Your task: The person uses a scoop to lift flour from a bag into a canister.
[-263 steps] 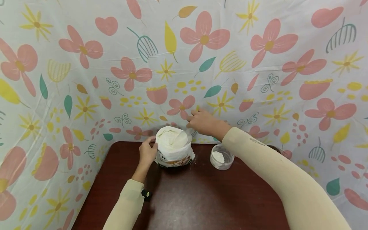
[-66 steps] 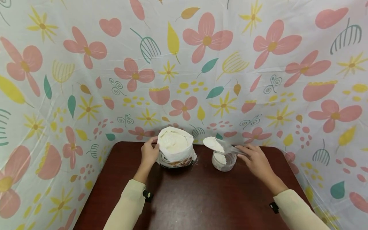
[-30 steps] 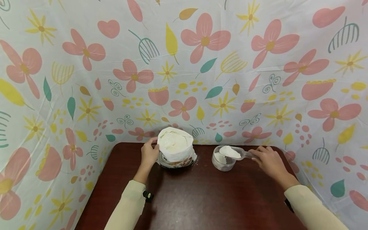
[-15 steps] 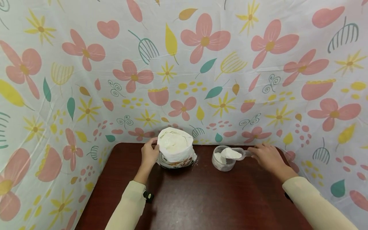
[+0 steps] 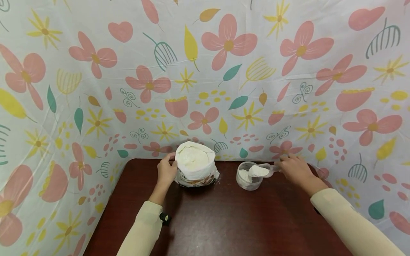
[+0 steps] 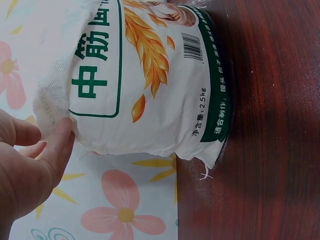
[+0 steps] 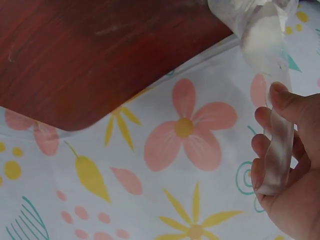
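Observation:
A white flour bag [image 5: 196,172], its top folded down round the white flour [image 5: 193,158], stands at the back of the table. My left hand [image 5: 166,171] holds the bag's edge on its left side; in the left wrist view, the fingertips [image 6: 62,131] press the folded rim. To the right, my right hand [image 5: 294,170] grips the handle of a clear plastic scoop [image 7: 277,160] with fingers curled round it. Flour heaps in the scoop's bowl, which overlaps the mouth of a round clear container [image 5: 249,185] that has flour inside.
The dark red-brown table [image 5: 205,220] carries a light dusting of flour near the bag. Right behind its back edge hangs a white cloth [image 5: 205,71] printed with flowers and leaves, which also covers both sides.
The scoop went from inside the bag to over the round container, loaded with flour. Lately the right hand has risen slightly and the scoop tips toward the container. The left hand stays at the bag.

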Motion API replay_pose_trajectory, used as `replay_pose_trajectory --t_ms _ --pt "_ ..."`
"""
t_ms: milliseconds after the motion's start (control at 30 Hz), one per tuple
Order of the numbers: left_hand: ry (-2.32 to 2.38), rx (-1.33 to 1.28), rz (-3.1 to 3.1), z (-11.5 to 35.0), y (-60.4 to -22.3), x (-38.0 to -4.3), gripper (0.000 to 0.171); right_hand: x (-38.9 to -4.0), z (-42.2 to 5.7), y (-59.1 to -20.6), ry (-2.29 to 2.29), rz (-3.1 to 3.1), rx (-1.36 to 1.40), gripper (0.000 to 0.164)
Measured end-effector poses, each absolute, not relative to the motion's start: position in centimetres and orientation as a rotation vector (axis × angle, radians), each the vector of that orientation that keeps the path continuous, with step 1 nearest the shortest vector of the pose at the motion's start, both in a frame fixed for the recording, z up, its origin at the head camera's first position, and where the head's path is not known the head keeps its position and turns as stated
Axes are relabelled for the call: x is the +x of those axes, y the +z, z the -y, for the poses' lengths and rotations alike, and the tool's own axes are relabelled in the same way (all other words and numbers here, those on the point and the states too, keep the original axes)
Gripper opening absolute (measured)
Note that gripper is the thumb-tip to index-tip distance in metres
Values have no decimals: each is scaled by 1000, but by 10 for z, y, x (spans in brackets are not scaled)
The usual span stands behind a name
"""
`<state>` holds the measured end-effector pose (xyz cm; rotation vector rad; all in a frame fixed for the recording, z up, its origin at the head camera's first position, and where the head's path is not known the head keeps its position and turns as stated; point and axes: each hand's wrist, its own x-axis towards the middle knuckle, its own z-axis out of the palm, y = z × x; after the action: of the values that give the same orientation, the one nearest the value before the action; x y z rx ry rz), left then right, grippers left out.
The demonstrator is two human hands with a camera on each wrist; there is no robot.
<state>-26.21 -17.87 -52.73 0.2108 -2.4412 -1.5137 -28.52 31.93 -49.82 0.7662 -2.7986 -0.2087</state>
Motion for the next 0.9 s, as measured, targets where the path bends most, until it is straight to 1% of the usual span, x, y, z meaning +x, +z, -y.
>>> replay_pose_trajectory --t_ms 200,400,533,767,900 --pt "-1505 192 2440 180 -528 -262 34 -289 -314 -492 -264 2793 767 22" --pt "-1480 182 2443 178 -526 -261 34 -290 -308 -486 -317 2796 781 23" --pt "-1483 179 2440 178 -526 -261 34 -293 -303 -482 -368 2794 800 18" --pt "-1492 177 2435 178 -526 -261 35 -299 -296 -477 -440 2812 811 16" --pt "-1499 186 2440 179 -526 -261 35 -302 -293 -479 -449 2816 816 11"
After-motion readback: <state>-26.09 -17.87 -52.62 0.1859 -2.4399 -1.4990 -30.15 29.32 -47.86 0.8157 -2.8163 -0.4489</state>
